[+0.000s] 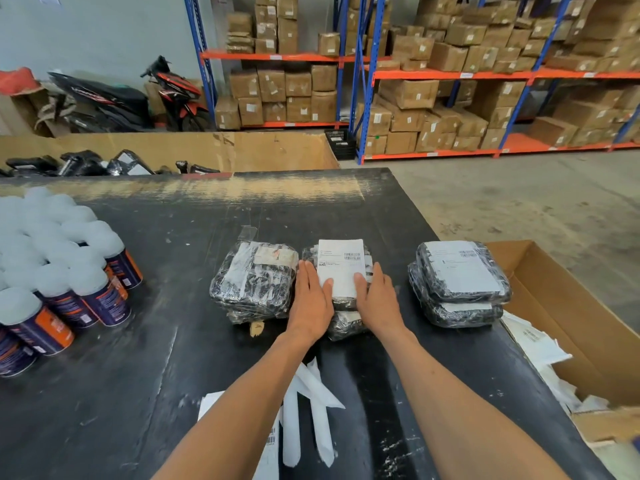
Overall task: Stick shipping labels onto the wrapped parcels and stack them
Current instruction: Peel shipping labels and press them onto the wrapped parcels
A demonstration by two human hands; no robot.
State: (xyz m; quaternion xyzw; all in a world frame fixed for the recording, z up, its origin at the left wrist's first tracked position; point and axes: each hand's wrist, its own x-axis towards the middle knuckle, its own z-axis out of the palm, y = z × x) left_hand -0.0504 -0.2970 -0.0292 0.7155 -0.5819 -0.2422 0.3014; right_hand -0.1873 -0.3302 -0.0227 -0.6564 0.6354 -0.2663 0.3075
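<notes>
Your left hand (310,301) and right hand (375,299) lie flat, fingers straight, one on each side of the label (341,268), thumbs touching its near corners. Neither hand grips anything; both press down on the middle parcel (346,322) beneath the label.

The label's long axis runs straight away from you, between the two hands, its far edge beyond your fingertips. The parcel lies under both palms on the worktop (138,341), so both hands reach it equally.

The stack (460,289) of two labelled parcels stands to the outside of your right hand, well apart from it, just short of the box (588,306). Your right hand is the nearer one to it. In my judgement the coming move, once the label is smoothed, is to carry this parcel rightward onto that stack, with its long axis kept as it lies now to match the stack.

One more parcel (254,280), bearing no clean label, lies just outside your left hand, touching or nearly touching the middle one; I cannot tell which.

Backing strips (311,393) lie between your forearms.
</notes>
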